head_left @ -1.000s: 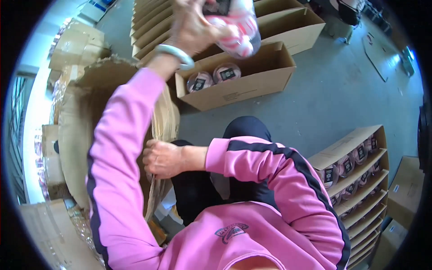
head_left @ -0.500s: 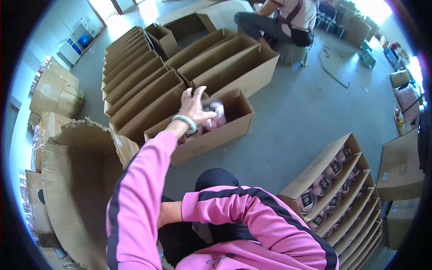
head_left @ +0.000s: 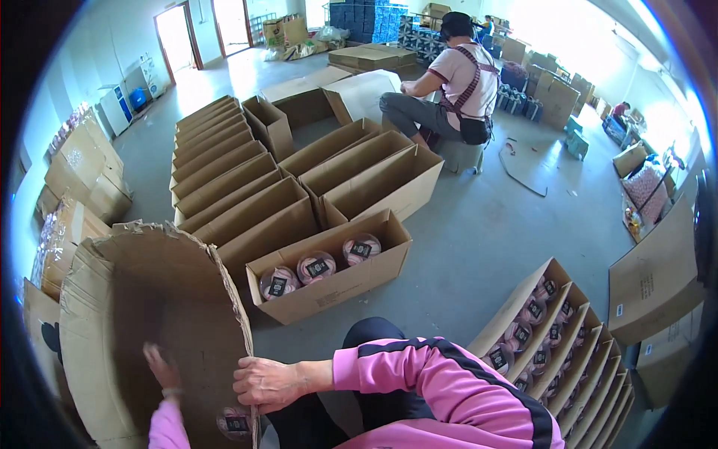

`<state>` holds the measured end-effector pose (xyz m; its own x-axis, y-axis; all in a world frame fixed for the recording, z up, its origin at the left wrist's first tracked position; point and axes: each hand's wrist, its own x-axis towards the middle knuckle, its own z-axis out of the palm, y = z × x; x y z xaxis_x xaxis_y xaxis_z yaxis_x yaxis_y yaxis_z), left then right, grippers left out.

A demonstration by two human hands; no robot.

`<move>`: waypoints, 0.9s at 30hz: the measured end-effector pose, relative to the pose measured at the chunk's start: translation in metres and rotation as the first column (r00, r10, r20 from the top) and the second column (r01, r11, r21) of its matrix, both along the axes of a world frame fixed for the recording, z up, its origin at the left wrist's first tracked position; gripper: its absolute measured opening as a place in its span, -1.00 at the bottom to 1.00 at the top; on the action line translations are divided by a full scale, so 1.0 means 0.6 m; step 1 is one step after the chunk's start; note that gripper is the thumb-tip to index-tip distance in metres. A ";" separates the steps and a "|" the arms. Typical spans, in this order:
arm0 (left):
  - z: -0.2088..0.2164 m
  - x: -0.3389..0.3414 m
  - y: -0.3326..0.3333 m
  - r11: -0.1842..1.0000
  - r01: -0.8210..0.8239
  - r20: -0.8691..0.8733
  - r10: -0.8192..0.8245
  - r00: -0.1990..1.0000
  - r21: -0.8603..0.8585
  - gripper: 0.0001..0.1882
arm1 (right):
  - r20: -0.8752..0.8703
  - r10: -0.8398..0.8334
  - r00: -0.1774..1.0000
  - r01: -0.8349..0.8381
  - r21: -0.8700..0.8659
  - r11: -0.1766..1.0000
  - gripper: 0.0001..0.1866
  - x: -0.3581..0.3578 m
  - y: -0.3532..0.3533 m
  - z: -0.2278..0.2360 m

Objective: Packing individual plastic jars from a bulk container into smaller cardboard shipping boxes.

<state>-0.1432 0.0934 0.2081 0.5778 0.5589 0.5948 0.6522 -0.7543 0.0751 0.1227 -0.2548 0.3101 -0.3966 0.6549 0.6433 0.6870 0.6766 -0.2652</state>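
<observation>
A large open cardboard box (head_left: 161, 258) with a torn rim stands at my left. My left hand (head_left: 162, 367) is down inside it, slightly blurred, fingers stretched out with nothing visible in them. With my right hand (head_left: 265, 383) I grip the box's right edge, fingers curled over it. Below that hand, inside the box, lies a clear round tub (head_left: 234, 423) with pink contents and a black label. Ahead stands a long narrow carton (head_left: 336, 288). In it sit three similar tubs, a left one (head_left: 279, 283), a middle one (head_left: 315, 266) and a right one (head_left: 361, 249).
Rows of narrow open cartons (head_left: 247, 209) stand beyond the carton. Filled cartons (head_left: 550, 352) with similar tubs are lined up at right. A person (head_left: 467, 90) sits on a low stool farther off. A long strip (head_left: 523, 176) lies on the grey floor.
My left hand has left the narrow carton, letting go of a tub there, and moved down into the large box. My right hand now shows on its edge. The view has tilted up.
</observation>
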 end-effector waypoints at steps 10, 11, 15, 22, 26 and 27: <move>-0.235 -0.137 -0.227 0.581 0.801 -0.858 -0.331 0.393 0.143 -0.41 | -0.039 0.010 0.999 -0.009 0.025 1.000 -0.72 -0.006 -0.064 0.027; -0.220 -0.130 -0.245 0.584 0.802 -0.856 -0.343 0.387 0.129 -0.41 | -0.046 0.010 0.999 -0.009 0.011 1.000 -0.72 -0.003 -0.068 0.030; -0.108 -0.133 -0.337 0.811 0.095 -0.669 -0.536 0.515 -0.577 -0.42 | -0.051 0.000 0.999 -0.001 -0.012 1.000 -0.72 0.007 -0.086 0.033; -0.284 -0.273 -0.299 0.942 0.300 -0.765 -0.305 0.567 -0.154 -0.26 | -0.050 0.041 0.998 -0.041 -0.011 0.999 -0.71 -0.008 -0.074 0.036; -0.072 -0.106 -0.246 0.839 -0.278 -0.786 -0.251 0.564 -0.468 0.01 | -0.063 0.058 0.996 -0.055 0.043 0.998 -0.71 0.012 -0.058 0.023; -0.050 -0.127 -0.214 0.881 -0.267 -0.761 -0.145 0.633 -0.390 0.08 | -0.074 0.068 0.995 -0.060 0.113 0.992 -0.72 0.004 -0.044 0.023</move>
<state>-0.2193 -0.0350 0.1784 0.6486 0.6764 -0.3490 0.6687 -0.7254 -0.1631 0.1253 -0.2812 0.3241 -0.3819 0.5531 0.7404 0.6215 0.7466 -0.2372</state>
